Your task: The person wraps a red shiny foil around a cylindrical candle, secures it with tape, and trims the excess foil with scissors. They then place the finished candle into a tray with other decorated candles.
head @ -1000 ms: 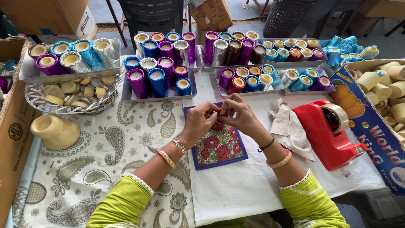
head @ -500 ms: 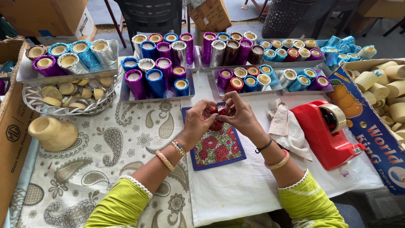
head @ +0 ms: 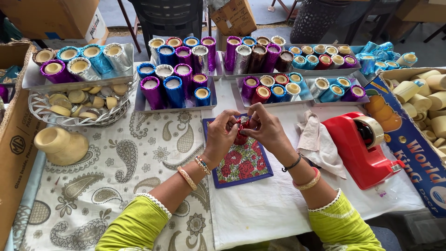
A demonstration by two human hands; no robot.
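My left hand (head: 222,135) and my right hand (head: 265,130) meet above a floral mat (head: 241,163) with a blue border. Between their fingertips they hold a small cylinder wrapped in shiny red foil (head: 241,130). Both hands pinch the foil at its upper end. Most of the cylinder is hidden by my fingers. Bangles sit on both wrists, and my sleeves are lime green.
Metal trays (head: 175,108) of foil-wrapped cylinders in purple, blue, silver and red line the back. A wire basket (head: 74,116) of pale discs and two bare cylinders (head: 60,145) lie left. A white cloth (head: 320,144), a red tape dispenser (head: 362,148) and a box of bare cylinders (head: 418,93) are right.
My hands have stayed over the mat, and the fingers have shifted slightly around the red foil cylinder. The camera view moved a little.
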